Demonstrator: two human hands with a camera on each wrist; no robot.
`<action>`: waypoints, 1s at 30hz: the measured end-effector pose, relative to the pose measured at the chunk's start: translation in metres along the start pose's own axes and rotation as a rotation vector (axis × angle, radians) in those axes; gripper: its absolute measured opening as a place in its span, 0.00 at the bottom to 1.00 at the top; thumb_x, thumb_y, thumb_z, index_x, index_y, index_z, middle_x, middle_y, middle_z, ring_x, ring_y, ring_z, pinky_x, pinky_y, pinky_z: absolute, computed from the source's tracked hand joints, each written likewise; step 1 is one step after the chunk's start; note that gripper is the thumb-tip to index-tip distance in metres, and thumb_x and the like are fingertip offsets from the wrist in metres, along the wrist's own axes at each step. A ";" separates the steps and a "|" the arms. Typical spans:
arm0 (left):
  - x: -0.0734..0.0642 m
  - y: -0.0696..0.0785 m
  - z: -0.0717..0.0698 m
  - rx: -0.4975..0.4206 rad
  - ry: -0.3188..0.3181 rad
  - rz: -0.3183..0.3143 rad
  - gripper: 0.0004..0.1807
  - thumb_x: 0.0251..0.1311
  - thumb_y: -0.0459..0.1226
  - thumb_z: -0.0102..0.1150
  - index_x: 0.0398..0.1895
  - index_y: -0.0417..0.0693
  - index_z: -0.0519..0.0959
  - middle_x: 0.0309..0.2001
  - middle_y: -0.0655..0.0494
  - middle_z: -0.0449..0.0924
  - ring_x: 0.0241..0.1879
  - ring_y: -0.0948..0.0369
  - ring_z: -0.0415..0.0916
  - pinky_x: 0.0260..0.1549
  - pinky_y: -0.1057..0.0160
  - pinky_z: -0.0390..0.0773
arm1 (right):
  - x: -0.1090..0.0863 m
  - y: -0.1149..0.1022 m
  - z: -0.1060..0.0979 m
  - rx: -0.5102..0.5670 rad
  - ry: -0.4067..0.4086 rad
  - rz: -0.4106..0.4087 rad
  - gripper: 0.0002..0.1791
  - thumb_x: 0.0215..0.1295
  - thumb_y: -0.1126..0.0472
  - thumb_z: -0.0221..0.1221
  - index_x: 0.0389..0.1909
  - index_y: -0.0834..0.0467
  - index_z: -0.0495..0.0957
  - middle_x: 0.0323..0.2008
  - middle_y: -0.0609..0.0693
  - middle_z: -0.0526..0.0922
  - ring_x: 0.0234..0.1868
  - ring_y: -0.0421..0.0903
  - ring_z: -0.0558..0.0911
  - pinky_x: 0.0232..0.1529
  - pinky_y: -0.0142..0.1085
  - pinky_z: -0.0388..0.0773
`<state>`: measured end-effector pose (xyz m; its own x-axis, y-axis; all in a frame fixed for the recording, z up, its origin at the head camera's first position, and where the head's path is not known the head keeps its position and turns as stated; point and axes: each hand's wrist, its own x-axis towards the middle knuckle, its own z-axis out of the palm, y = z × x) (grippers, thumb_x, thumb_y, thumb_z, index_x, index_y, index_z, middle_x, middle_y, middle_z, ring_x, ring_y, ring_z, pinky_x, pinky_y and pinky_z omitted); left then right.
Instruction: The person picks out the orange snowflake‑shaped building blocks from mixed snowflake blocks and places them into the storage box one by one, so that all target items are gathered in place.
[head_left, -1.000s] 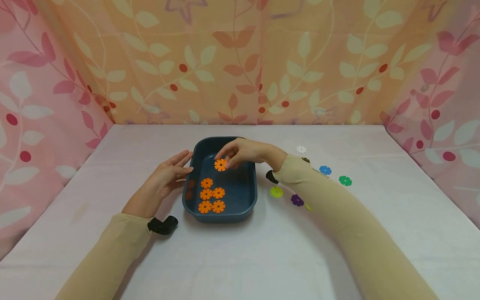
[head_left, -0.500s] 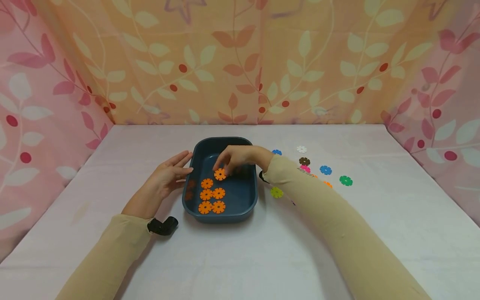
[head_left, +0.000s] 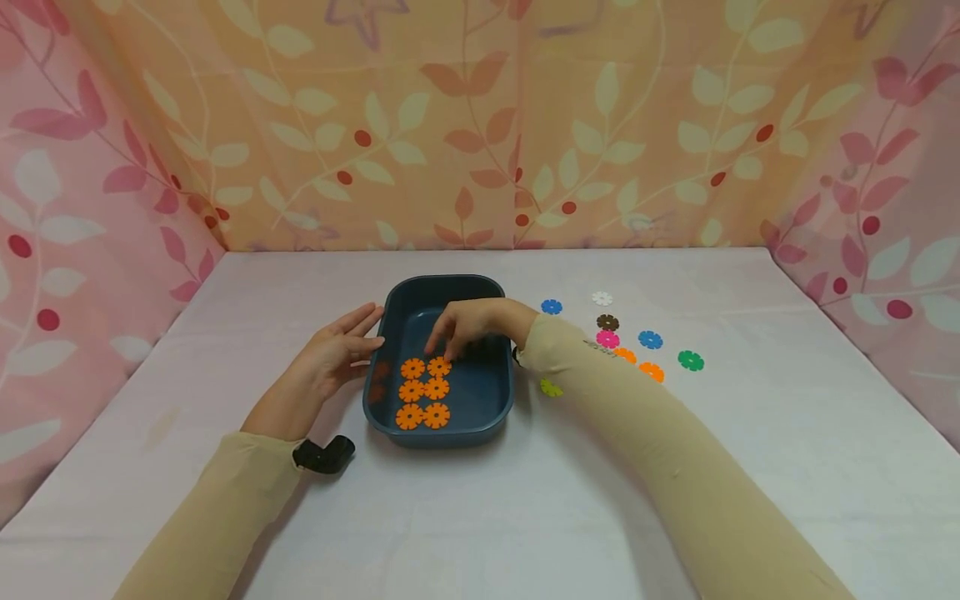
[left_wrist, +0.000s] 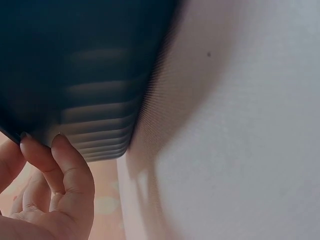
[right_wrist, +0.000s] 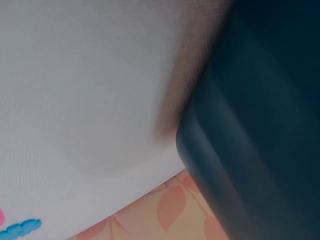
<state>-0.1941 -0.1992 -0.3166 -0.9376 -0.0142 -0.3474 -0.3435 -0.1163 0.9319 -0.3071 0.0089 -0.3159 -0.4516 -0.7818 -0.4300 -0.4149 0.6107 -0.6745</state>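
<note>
A dark blue rectangular tray (head_left: pixel 487 417) sits on the white-covered table. In its near left part, orange notched plastic discs (head_left: pixel 412 390) lie in two columns. My right hand (head_left: pixel 472 323) reaches over the tray's right rim, thumb and finger at the edges of the far right orange disc (head_left: pixel 439 367), which lies in line with the others. My left hand (head_left: pixel 330 354) rests its fingertips against the tray's left side, fingers loosely extended. In the left wrist view, the left fingertips (left_wrist: pixel 61 142) touch the tray's outer wall just by the rim. The right wrist view hides the right hand's fingers.
Right of the tray lie loose discs: blue ones (head_left: pixel 650 340), a white (head_left: pixel 602 298), a brown (head_left: pixel 607 322), a pink (head_left: pixel 607 339), a green (head_left: pixel 691 361), a yellow-green (head_left: pixel 551 387) and orange ones (head_left: pixel 652 372), partly under the right sleeve (head_left: pixel 637 425). A patterned curtain (head_left: pixel 480 125) stands behind.
My right hand has lowered the orange disc toward me, from mid-tray down to the far end of the right column. My left hand stays at the tray's side.
</note>
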 end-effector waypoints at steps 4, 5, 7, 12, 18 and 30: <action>0.000 0.000 0.001 0.000 0.002 -0.004 0.38 0.67 0.26 0.51 0.77 0.54 0.52 0.74 0.60 0.53 0.34 0.63 0.72 0.49 0.57 0.66 | -0.001 0.000 0.000 0.017 0.045 0.022 0.16 0.66 0.67 0.60 0.54 0.57 0.82 0.31 0.49 0.83 0.32 0.43 0.78 0.32 0.33 0.71; -0.001 0.000 0.001 0.001 0.002 -0.003 0.38 0.67 0.26 0.51 0.77 0.54 0.52 0.74 0.60 0.53 0.34 0.63 0.72 0.49 0.57 0.66 | -0.002 0.000 0.000 0.019 0.050 0.026 0.16 0.66 0.67 0.60 0.54 0.57 0.81 0.30 0.50 0.83 0.32 0.43 0.79 0.31 0.33 0.70; -0.001 0.000 0.001 0.005 0.001 -0.001 0.38 0.67 0.26 0.51 0.77 0.54 0.52 0.74 0.60 0.53 0.34 0.63 0.72 0.49 0.57 0.66 | -0.002 0.000 0.001 0.029 0.056 0.032 0.16 0.67 0.66 0.59 0.55 0.57 0.81 0.30 0.50 0.84 0.32 0.43 0.80 0.30 0.33 0.69; -0.002 0.000 0.001 0.015 -0.004 0.003 0.38 0.67 0.27 0.51 0.77 0.53 0.51 0.74 0.60 0.52 0.34 0.62 0.72 0.47 0.59 0.68 | -0.001 0.000 0.001 0.061 0.053 0.039 0.18 0.68 0.65 0.58 0.58 0.58 0.78 0.30 0.50 0.85 0.32 0.43 0.83 0.30 0.33 0.68; -0.002 0.000 0.000 0.006 -0.009 0.004 0.38 0.67 0.26 0.50 0.77 0.54 0.51 0.74 0.60 0.52 0.33 0.63 0.72 0.45 0.60 0.69 | -0.002 -0.001 0.000 0.070 0.057 0.032 0.18 0.69 0.64 0.57 0.59 0.58 0.77 0.31 0.50 0.86 0.33 0.43 0.83 0.29 0.34 0.67; -0.001 0.000 0.001 -0.002 -0.005 -0.003 0.38 0.67 0.26 0.50 0.77 0.53 0.51 0.74 0.60 0.52 0.33 0.63 0.72 0.46 0.60 0.68 | -0.007 0.000 -0.003 0.235 0.096 -0.019 0.18 0.70 0.63 0.57 0.59 0.60 0.75 0.32 0.53 0.83 0.33 0.47 0.80 0.37 0.38 0.78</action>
<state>-0.1935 -0.1985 -0.3162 -0.9369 -0.0089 -0.3494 -0.3460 -0.1186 0.9307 -0.3066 0.0149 -0.3110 -0.5233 -0.7704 -0.3641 -0.2343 0.5409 -0.8078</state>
